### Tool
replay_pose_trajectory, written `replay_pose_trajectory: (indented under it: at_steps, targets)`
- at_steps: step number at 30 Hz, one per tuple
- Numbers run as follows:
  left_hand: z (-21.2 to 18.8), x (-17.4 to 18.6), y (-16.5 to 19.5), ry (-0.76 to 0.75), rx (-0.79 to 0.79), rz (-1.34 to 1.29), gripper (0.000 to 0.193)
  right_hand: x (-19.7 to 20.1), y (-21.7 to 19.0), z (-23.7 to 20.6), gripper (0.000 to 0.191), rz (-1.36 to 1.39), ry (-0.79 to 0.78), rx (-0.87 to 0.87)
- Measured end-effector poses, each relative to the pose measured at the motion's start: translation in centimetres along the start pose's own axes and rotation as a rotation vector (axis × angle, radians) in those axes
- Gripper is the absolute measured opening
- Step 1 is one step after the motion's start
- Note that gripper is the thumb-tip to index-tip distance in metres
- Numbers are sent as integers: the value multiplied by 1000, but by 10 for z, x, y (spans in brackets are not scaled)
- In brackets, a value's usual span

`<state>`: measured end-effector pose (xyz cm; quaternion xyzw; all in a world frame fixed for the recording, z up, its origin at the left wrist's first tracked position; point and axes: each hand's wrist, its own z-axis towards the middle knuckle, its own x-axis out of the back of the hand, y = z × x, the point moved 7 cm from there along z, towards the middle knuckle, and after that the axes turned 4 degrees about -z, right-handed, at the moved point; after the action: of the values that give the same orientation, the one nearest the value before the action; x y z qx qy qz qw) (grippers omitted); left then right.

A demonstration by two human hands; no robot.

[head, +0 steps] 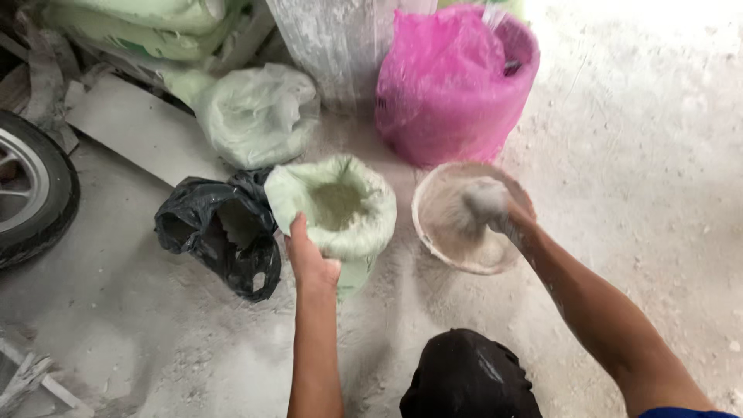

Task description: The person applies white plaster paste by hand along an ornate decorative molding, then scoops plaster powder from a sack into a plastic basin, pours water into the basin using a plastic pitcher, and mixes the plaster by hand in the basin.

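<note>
Left hand (309,259) fingers clamped on pale green sack (340,209) rim; right hand (503,213) cupping powder over bowl (464,224).

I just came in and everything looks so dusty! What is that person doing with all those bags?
A person is crouched over a dusty floor. Their left hand grips the rolled rim of an open pale green sack with powder inside. Their right hand, coated in pale powder, is down inside a round bowl of the same stuff. A black plastic bag lies beside the sack, a big pink sack stands behind the bowl, and a tyre shows at the left edge.
</note>
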<state>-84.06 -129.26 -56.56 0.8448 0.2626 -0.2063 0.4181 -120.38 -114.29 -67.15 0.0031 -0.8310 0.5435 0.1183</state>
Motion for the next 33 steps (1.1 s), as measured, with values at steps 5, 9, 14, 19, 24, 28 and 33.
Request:
replay_pose_trajectory:
  at_steps: [5,9,14,19,24,28,33]
  targets:
    - [-22,4,-14,45,3,165,71,18,-13,12,22,53,69,10]
    - [-49,15,-10,257,-32,291,92,5,-8,21,20,108,101,12]
    - [-76,-22,66,166,-355,565,101,-48,12,14,18,142,-66,-6]
    - [-90,-64,125,61,-490,629,93,-35,24,-29,17,22,-202,-85]
    - [-99,-93,132,-200,-508,808,89,44,14,-50,15,101,202,-111]
    - [-103,-95,115,-293,-446,908,89,47,-8,-56,15,-426,277,-64]
    - [-92,-84,96,-316,-342,845,84,36,-66,-70,10,-928,649,406]
